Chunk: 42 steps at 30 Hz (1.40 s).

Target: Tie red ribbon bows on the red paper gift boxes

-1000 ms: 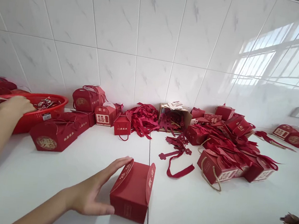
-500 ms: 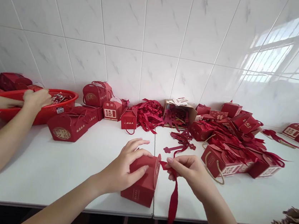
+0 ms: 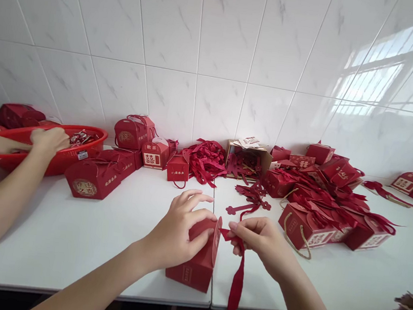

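Note:
A red cardboard gift box (image 3: 190,274) with a rounded upright flap stands near the table's front edge. My left hand (image 3: 180,229) lies over its top, thumb and index finger reaching the flap, the other fingers spread. Just right of the flap, my right hand (image 3: 253,237) pinches a dark red ribbon (image 3: 237,283) between thumb and fingers. One short ribbon end points at the flap, and the long tail hangs past the table edge. Whether the ribbon passes through the flap is hidden from this side.
Finished-looking red boxes with ribbons (image 3: 310,226) are piled at right. Behind lie a ribbon heap (image 3: 208,161), an opened carton (image 3: 266,160) and flat red cutouts (image 3: 252,192). At left, a co-worker's hands (image 3: 50,138) are at a red basket (image 3: 97,145); more boxes (image 3: 94,174) stand beside it.
My left hand has slid slightly right, its thumb and index finger now closer to the flap. My right hand keeps its pinch on the ribbon. The view has tilted a little.

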Tool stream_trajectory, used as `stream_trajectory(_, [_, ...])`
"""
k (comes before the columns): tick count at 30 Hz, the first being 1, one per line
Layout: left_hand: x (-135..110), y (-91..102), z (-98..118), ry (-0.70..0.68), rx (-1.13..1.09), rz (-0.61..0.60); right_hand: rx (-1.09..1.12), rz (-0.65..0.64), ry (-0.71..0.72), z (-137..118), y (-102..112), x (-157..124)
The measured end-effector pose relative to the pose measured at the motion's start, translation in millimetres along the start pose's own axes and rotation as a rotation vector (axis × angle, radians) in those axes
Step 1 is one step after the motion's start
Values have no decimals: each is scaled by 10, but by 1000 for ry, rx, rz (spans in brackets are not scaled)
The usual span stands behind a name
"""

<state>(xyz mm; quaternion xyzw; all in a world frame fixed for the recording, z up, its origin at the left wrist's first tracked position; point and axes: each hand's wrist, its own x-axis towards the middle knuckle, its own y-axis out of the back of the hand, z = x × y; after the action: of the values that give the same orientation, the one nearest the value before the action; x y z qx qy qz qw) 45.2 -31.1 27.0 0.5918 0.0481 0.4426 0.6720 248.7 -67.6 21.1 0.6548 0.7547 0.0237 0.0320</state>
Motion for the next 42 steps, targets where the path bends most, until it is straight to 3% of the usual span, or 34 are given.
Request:
stream_trajectory(17, [40,28,30,-81,33,31,106,-104,82,-11,-134,86])
stream_trajectory(23, [30,43,35,-77,28,62,153,-84,86,-49,-114,67])
stream_trajectory(33, [-3,-11,37,-87,31,117,382,-156,113,33,-135,102])
stream_trajectory(42, [-13,-38,42,-97,34,132,109,-62,95,40,-114,76])
